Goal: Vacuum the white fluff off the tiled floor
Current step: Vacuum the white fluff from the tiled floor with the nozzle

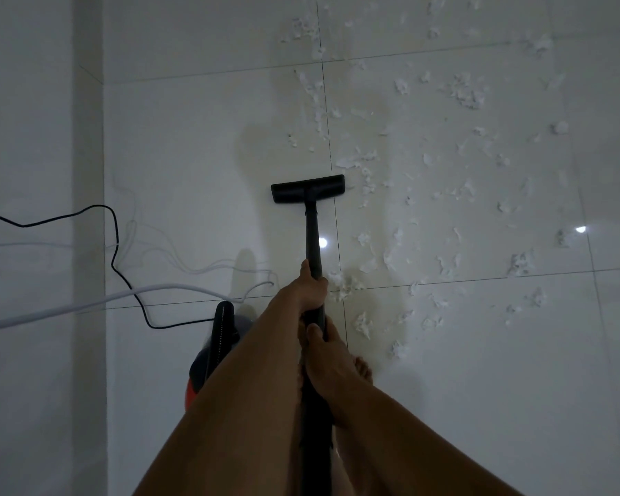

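Two hands (310, 291), one vacuum wand (313, 230), two cables (115, 245), countless fluff bits (462, 91).

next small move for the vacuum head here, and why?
Probably sweep the floor head rightward. Both hands, left hand and right hand, grip the black wand; the white fluff lies mostly right of the head, its nearest clumps by the right end.
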### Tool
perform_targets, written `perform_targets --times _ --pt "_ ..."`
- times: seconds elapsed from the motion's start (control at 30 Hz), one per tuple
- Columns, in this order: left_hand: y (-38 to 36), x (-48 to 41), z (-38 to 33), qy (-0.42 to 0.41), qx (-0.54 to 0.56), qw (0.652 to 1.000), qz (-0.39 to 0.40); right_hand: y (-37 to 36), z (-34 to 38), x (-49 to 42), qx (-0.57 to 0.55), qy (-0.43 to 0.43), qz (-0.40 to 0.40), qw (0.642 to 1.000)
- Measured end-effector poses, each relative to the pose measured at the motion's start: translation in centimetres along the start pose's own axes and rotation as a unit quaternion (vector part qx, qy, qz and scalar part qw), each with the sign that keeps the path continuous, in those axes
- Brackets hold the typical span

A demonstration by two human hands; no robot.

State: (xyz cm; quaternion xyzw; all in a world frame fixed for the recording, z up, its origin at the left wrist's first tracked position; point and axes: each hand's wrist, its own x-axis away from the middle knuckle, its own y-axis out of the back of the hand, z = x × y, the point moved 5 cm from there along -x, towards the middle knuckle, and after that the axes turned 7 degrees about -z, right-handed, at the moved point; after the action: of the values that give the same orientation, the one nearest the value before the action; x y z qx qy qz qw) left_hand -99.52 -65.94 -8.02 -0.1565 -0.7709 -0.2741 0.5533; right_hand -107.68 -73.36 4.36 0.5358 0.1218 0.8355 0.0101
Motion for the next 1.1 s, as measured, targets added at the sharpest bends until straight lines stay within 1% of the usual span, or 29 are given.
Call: perform_targets --times 0.13,0.23,0.57,0.7,0.87,1.1 --pt "1.3 -0.6 -1.2 0.0 0.005 1.0 -0.001 -0.4 1.3 -1.1 -0.008 0.004 0.006 1.0" --pt "2.6 -1.2 -2.2 -0.008 0.0 1.0 -0.003 -1.1 2.3 -2.1 -0.003 0.009 -0.009 1.0" --pt "6.3 -3.2 -5.6 -0.024 -0.012 1.0 -0.012 -2.8 5.7 -4.9 0.002 -0.022 -0.04 0.999" --pt "7.3 -4.1 -6.3 -0.029 -0.011 0.999 -0.014 -3.3 6.5 -5.9 0.012 -0.012 -0.05 0.999" --pt "8.3 -4.9 -7.4 -0.039 -0.011 0.999 -0.009 -3.8 7.1 -7.2 0.008 -0.014 -0.048 0.999" --pt "8.9 -3.7 -7.9 -0.035 -0.006 0.999 -0.014 -3.5 8.1 -6.4 -0.018 -0.016 -0.037 0.999"
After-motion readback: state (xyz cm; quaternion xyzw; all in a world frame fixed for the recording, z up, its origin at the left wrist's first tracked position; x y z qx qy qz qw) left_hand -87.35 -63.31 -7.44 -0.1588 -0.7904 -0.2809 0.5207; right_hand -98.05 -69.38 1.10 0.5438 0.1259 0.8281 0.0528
